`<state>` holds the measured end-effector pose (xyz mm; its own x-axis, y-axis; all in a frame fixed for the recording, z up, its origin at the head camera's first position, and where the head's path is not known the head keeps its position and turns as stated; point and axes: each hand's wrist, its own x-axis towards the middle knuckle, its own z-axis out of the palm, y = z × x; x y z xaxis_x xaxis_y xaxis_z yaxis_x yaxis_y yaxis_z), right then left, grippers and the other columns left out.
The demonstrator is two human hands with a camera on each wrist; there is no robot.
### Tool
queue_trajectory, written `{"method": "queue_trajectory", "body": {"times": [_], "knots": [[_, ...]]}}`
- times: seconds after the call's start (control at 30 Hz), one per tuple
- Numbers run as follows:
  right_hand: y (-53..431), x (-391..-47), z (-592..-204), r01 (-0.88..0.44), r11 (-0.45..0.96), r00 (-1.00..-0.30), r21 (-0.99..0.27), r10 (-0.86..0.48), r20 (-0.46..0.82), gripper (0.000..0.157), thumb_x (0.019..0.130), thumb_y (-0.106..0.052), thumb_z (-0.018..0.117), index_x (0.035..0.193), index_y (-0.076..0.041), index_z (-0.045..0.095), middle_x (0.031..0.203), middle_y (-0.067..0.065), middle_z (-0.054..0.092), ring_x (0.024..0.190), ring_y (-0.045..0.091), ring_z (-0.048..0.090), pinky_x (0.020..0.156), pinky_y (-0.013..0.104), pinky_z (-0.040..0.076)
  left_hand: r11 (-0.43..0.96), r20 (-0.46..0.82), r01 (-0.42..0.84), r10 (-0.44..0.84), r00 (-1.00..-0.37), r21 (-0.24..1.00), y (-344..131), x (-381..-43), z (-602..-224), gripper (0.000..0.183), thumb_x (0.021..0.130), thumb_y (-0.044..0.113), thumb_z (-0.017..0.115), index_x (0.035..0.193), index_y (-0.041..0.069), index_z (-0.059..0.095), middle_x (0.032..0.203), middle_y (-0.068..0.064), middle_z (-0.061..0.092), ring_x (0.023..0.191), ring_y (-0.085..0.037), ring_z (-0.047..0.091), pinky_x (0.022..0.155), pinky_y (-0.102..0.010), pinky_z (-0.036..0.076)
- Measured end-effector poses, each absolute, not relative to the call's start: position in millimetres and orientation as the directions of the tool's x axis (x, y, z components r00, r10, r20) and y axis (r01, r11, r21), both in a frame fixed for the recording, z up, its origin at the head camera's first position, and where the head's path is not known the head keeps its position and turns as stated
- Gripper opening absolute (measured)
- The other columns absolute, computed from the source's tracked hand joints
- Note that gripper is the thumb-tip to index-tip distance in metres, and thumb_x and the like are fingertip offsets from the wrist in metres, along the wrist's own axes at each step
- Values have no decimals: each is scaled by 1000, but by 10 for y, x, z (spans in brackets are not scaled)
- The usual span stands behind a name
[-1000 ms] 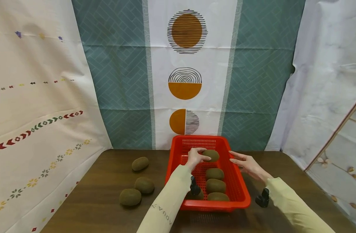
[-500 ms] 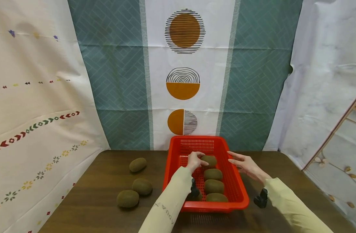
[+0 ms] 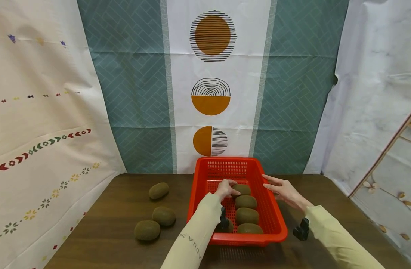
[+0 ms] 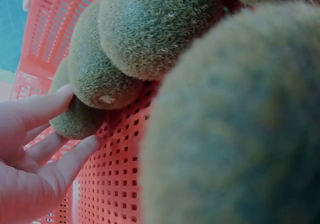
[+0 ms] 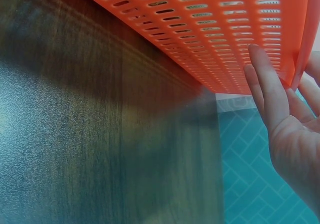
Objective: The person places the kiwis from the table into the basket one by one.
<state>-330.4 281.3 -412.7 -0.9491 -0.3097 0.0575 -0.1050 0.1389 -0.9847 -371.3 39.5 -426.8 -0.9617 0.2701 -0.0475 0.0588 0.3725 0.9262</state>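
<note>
My left hand reaches into the red plastic basket and holds a fuzzy brown kiwi at the far end of the right-hand row. In the left wrist view, its fingers and thumb lie around that kiwi, low over the holed basket floor. Nearer kiwis line up behind it along the basket's right side. Another kiwi at the front is partly hidden by the wrist camera. Straight fingers of my right hand touch the right rim and, in the right wrist view, the slotted outer wall.
Three kiwis lie on the dark wooden table left of the basket: one kiwi at the back and two close together, a kiwi and a kiwi. Patterned cloths hang behind and at both sides.
My left hand has lowered the kiwi to the basket floor, behind the others in the row. The head view has shifted slightly; my right hand keeps its place at the basket rim.
</note>
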Motion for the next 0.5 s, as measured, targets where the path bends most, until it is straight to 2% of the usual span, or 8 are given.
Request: {"method": "queue_trajectory", "body": {"times": [0.23,0.5], "knots": [[2804,-3287,-4118,-117,136,-945,-984,-321,67,58,92,-17,55,140,0,28,136,27,31,111,37,47,79,46,46,459,-59,91,303,-951,884,380,-3728,-4243,52,74,-3,72,123,1,55,114,-12,55,94,-24,55,70,-37,50],[2796,-3271,-4123,-102,128,-950,-987,-306,59,59,91,-18,56,140,0,29,134,27,34,109,34,49,78,46,46,518,-33,157,338,-940,841,316,-3694,-4097,54,73,0,73,123,2,55,118,-13,54,104,-27,51,79,-34,46]]}}
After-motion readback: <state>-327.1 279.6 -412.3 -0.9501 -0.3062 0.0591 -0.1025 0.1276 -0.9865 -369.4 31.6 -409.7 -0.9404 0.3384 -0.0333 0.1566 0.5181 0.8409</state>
